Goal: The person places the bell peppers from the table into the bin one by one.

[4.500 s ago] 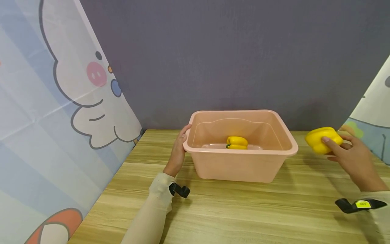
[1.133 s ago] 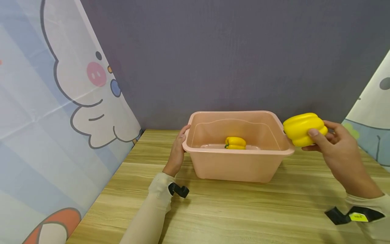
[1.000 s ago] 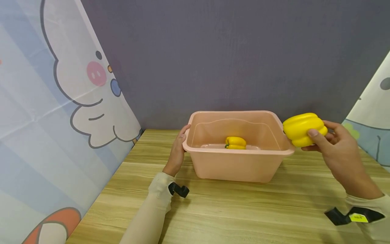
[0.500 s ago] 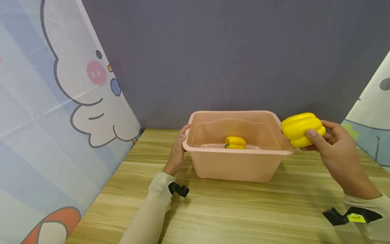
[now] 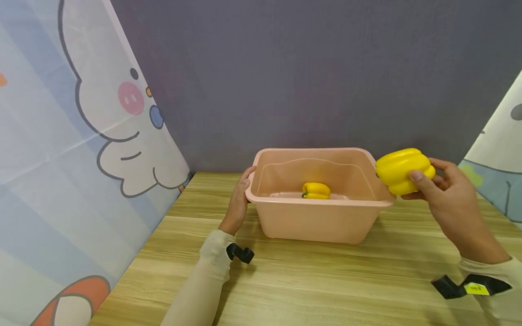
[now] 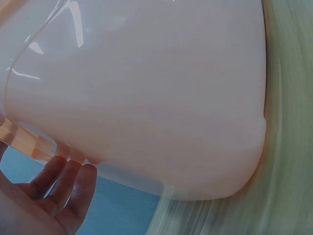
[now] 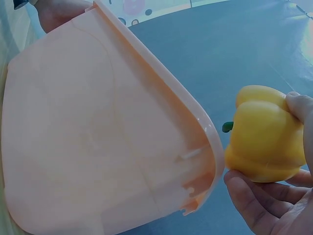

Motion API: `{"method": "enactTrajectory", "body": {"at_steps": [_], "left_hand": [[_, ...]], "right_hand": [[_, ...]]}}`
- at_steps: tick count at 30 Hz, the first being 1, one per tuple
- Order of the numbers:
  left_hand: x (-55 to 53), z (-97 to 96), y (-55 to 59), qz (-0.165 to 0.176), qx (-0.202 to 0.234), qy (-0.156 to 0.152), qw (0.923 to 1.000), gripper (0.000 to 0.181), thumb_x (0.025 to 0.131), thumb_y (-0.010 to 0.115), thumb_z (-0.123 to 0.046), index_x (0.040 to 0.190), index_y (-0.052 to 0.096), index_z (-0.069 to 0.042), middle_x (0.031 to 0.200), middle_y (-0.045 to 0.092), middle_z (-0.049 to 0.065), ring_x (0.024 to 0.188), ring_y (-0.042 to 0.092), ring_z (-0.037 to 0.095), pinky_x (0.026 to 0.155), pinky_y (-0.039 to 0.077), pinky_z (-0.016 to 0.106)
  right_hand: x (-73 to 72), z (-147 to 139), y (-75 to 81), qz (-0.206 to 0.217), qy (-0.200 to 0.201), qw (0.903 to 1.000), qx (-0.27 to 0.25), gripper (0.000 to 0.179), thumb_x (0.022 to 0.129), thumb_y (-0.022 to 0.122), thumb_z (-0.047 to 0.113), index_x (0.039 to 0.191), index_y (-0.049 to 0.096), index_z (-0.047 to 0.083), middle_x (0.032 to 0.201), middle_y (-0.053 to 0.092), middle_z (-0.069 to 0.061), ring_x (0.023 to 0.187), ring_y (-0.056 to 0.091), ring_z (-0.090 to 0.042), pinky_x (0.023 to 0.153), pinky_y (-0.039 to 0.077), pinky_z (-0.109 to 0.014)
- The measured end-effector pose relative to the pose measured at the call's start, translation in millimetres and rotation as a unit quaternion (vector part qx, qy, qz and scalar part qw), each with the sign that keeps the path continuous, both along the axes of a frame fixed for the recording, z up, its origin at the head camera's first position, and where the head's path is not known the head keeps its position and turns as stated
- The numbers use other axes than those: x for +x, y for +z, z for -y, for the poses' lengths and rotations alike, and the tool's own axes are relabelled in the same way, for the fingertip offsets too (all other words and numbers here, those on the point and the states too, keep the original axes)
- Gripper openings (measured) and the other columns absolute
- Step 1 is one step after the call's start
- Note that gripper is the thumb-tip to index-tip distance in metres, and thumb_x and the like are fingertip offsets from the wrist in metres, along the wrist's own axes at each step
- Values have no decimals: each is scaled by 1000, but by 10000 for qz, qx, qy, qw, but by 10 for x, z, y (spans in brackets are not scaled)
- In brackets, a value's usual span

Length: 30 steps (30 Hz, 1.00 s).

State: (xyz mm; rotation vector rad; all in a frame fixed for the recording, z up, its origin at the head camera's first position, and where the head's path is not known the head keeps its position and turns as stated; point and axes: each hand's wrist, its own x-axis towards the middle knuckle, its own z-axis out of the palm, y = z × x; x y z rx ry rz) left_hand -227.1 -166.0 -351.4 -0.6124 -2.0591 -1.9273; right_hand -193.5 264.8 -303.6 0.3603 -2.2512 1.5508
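A pink plastic basin (image 5: pixel 318 222) stands on the table. One yellow bell pepper (image 5: pixel 316 191) with a green stem lies inside it. At the basin's left rim, my left hand (image 5: pixel 238 199) grips the edge; the left wrist view has its fingers (image 6: pixel 80 188) bent under the rim, against the outer wall. My right hand (image 5: pixel 454 197) pinches a second yellow bell pepper (image 5: pixel 401 170) between thumb and fingers, beside the right rim at about rim height. In the right wrist view this held pepper (image 7: pixel 266 134) lies sideways, its green stem pointing at the basin (image 7: pixel 63 122).
The wood-grain table (image 5: pixel 285 285) extends in front of the basin. A dark grey panel (image 5: pixel 306 72) rises behind it. Cartoon-printed sheets hang at the left (image 5: pixel 53 181) and right. Each wrist carries a black camera mount (image 5: pixel 240 253).
Over the earlier frames my right hand brought the held pepper leftward and up to the basin's right rim. In the last second it has barely moved. The left hand stays at the rim.
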Motion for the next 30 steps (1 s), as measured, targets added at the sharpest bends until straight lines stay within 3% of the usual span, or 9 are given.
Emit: {"method": "enactTrajectory", "body": {"at_steps": [2,9,21,22,30], "left_hand": [[-52,12,-53,1,16,9,10000,51,108,20,-18,156,29,-2,95,52,19,76,49,23,69,42,27],[-190,32,-202,-125,16,132,9998,51,109,22,-30,155,36,-13,91,51,14,73,46,20,67,40,28],[-205,38,-227,-244,-51,199,9995,53,108,23,-35,155,37,-13,87,50,15,70,45,20,65,39,29],[-203,40,-231,-231,-31,195,9995,53,108,23,-35,155,37,-14,91,52,15,72,47,25,66,40,29],[-178,49,-233,-149,3,164,9998,52,109,23,-35,155,36,-16,97,55,17,77,51,22,68,42,28]], "right_hand": [[-3,9,14,-23,95,9998,-143,51,102,58,16,148,37,8,121,56,2,90,67,-5,72,54,-19],[-35,40,82,-60,-88,9998,161,50,102,58,19,147,38,8,116,61,8,85,68,-5,70,55,-19],[-115,51,200,117,-58,9990,416,56,104,54,30,149,34,4,119,57,3,84,68,-8,71,54,-19],[-123,54,211,134,-52,9989,451,57,104,54,31,149,33,3,119,56,3,83,68,-8,71,54,-18],[-200,89,295,222,16,9982,550,57,103,54,37,147,36,5,119,55,-4,83,68,-10,71,54,-18]]}}
